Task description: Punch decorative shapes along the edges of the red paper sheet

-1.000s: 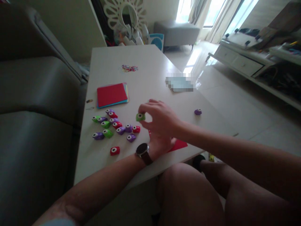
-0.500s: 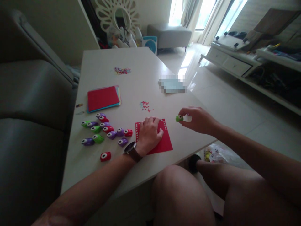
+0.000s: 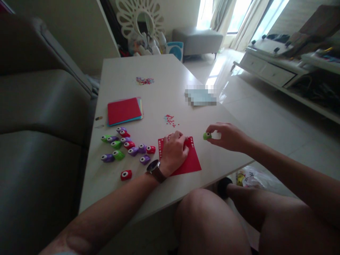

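Observation:
My left hand, with a watch at its wrist, rests on a red sheet of paper. Its fingers are slightly bent and somewhat apart, holding nothing. Rows of small punched holes run along the sheet's left side and its top right corner. To the right of the sheet, my right hand pinches a small green punch between thumb and fingers, over the table. Several purple, green and red punches lie left of the sheet, and one red punch sits apart, near my left forearm.
A stack of coloured paper lies at the table's left side. Small paper bits are beyond the sheet, with a confetti pile farther back. A blurred pale item lies near the right edge. My knees are below the front edge.
The whole view has shifted, so things on the table appear a little farther right. Both hands keep nearly the same places and grips.

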`<state>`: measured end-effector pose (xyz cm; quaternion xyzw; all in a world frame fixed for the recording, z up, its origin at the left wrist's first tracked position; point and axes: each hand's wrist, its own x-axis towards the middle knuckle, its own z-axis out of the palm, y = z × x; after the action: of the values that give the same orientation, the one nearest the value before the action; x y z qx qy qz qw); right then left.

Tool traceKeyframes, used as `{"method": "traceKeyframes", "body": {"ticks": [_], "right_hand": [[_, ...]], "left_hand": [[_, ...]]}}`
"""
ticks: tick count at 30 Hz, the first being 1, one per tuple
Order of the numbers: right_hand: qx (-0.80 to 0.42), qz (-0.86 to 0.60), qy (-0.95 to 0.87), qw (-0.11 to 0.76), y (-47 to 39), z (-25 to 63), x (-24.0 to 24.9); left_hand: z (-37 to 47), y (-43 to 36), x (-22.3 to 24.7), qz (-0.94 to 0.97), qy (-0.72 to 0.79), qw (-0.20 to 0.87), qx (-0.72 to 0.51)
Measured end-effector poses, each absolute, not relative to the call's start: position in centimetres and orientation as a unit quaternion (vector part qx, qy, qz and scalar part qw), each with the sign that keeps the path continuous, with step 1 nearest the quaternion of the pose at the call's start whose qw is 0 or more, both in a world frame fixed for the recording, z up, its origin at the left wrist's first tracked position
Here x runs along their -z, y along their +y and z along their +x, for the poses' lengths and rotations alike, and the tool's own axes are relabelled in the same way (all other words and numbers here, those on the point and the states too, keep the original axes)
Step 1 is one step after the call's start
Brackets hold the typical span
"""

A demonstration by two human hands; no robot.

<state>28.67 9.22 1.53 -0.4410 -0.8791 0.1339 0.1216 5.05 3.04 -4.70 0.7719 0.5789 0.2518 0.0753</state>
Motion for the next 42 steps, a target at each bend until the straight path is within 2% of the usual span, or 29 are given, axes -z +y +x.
{"method": "traceKeyframes", "body": {"ticks": [22,42], "right_hand": [[-0.205,-0.446,-0.865,0.101,8.6,27.0,0.9],[-0.224,-0.435,-0.865,0.112,8.6,26.9,0.9]], "left_hand": [[4.9,3.6,5.4,0.704,0.566,0.194,-0.382],[4.9,3.7,5.4,0.699,0.567,0.204,-0.384]]}}
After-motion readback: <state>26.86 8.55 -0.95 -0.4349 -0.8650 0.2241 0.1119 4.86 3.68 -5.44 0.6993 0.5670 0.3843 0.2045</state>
